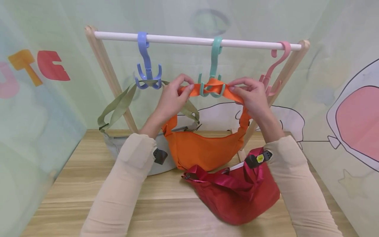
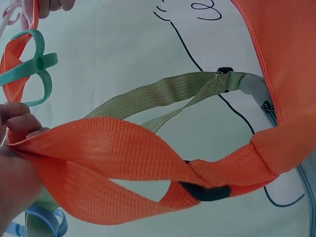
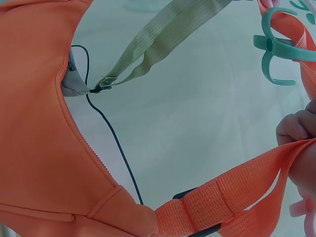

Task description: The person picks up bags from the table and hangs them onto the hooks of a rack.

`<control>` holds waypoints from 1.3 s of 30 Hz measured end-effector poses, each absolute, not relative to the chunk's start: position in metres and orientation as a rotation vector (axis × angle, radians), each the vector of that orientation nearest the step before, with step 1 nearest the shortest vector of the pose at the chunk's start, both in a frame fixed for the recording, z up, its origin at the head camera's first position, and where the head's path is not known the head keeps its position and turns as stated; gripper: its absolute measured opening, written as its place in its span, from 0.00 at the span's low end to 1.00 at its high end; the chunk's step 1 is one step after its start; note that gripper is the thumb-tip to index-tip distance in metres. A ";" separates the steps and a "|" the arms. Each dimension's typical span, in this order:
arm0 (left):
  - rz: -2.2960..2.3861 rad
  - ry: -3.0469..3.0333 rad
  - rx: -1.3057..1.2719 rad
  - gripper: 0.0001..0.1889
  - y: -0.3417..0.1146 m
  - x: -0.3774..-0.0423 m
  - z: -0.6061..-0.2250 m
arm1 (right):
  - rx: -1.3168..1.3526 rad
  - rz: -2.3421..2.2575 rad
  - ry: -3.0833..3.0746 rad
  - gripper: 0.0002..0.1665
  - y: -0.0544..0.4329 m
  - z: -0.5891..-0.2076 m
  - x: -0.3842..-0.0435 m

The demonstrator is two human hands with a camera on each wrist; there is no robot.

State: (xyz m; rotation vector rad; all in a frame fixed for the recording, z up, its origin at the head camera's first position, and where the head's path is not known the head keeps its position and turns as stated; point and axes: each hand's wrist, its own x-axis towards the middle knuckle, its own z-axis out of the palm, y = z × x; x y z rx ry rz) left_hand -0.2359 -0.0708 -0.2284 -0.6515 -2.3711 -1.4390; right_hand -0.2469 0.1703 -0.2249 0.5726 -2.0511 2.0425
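Note:
An orange bag (image 1: 204, 149) hangs below its orange strap (image 2: 106, 148), which passes over the prongs of a green hook (image 1: 215, 65). My left hand (image 1: 174, 95) pinches the strap just left of the hook. On the other side, my right hand (image 1: 250, 95) pinches the same strap between thumb and fingers. Both wrist views show the strap folded double where it leaves each hand. Behind, a grey bag (image 1: 163, 168) hangs by its olive strap (image 1: 119, 103) from a blue hook (image 1: 145, 56). A dark red bag (image 1: 237, 200) lies on the table, below my right forearm.
A white rail (image 1: 183, 39) on wooden posts (image 1: 108, 65) carries the hooks. A pink hook (image 1: 276, 64) hangs at its right end, close behind my right hand. The wood-grain table (image 1: 165, 210) lies beneath, and a printed curtain (image 1: 340, 39) encloses the space.

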 end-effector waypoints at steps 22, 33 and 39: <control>-1.401 -2.405 -0.702 0.09 -0.072 -0.233 -0.236 | 0.549 1.920 -2.193 0.07 0.178 -0.243 -0.248; -1.446 -2.396 -0.710 0.09 -0.075 -0.233 -0.242 | 0.567 1.737 -2.328 0.15 0.182 -0.245 -0.245; -1.497 -2.389 -0.700 0.09 -0.078 -0.233 -0.247 | 0.694 1.643 -2.358 0.21 0.184 -0.248 -0.243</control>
